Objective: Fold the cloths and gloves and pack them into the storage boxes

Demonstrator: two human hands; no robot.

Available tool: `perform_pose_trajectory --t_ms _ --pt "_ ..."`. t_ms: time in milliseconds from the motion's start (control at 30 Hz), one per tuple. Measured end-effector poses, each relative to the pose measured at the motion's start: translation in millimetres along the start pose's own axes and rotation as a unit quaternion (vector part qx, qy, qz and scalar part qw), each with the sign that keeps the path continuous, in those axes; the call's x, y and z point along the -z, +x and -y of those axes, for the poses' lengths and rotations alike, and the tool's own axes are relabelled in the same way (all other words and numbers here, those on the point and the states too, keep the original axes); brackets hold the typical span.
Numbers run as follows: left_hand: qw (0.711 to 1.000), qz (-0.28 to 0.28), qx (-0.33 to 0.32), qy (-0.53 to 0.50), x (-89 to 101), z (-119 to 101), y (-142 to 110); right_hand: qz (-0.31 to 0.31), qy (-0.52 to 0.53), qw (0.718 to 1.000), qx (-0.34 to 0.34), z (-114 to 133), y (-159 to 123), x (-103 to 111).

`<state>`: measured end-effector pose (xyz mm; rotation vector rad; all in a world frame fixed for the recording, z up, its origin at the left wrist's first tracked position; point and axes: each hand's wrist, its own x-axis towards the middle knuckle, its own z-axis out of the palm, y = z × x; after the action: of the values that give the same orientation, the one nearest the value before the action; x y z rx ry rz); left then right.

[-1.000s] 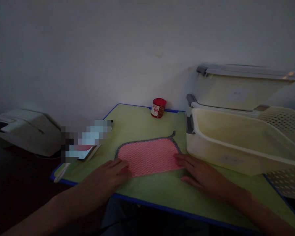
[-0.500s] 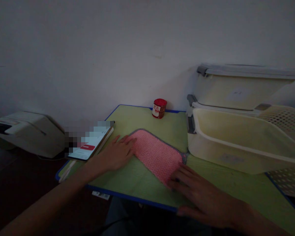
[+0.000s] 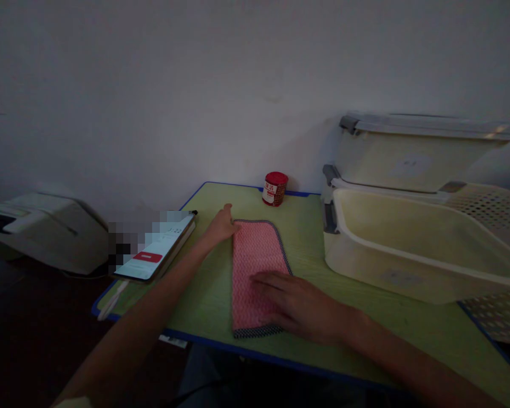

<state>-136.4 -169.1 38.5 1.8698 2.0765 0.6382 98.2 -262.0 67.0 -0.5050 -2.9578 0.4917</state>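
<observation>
A folded pink cloth (image 3: 255, 256) with a dark checked border lies lengthwise on the green table (image 3: 221, 294), running from near the front edge towards the wall. My right hand (image 3: 295, 305) rests flat on its near half, fingers stretched out. My left hand (image 3: 221, 225) reaches forward and touches the cloth's far left corner, fingers together and extended.
A lit phone (image 3: 155, 254) lies at the table's left edge. A small red tin (image 3: 274, 188) stands at the back by the wall. Large cream plastic bins (image 3: 408, 238) fill the right side. A white device (image 3: 42, 229) sits beyond the table to the left.
The cloth has turned from lying across to lying lengthwise. My left hand slid forward to its far corner. My right hand moved left onto its near half.
</observation>
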Motion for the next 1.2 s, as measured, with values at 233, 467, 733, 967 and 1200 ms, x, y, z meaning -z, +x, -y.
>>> perform_pose_trajectory --t_ms 233,467,733,967,1200 --pt "0.993 -0.032 0.064 -0.099 -10.6 13 11 0.015 0.002 1.000 0.016 -21 18 0" --pt "0.984 -0.018 0.058 -0.170 -12.7 15 13 0.036 -0.021 0.996 0.084 -35 39 -10" --pt "0.967 0.009 0.059 -0.249 -12.2 8 13 0.028 -0.024 0.994 0.099 -40 39 -18" --pt "0.945 0.040 0.018 -0.324 3.4 -3 2 0.026 -0.016 0.995 0.097 -40 40 -17" --pt "0.925 0.029 -0.018 -0.379 27.3 -26 -28 -0.007 0.016 0.993 0.117 -43 42 -18"
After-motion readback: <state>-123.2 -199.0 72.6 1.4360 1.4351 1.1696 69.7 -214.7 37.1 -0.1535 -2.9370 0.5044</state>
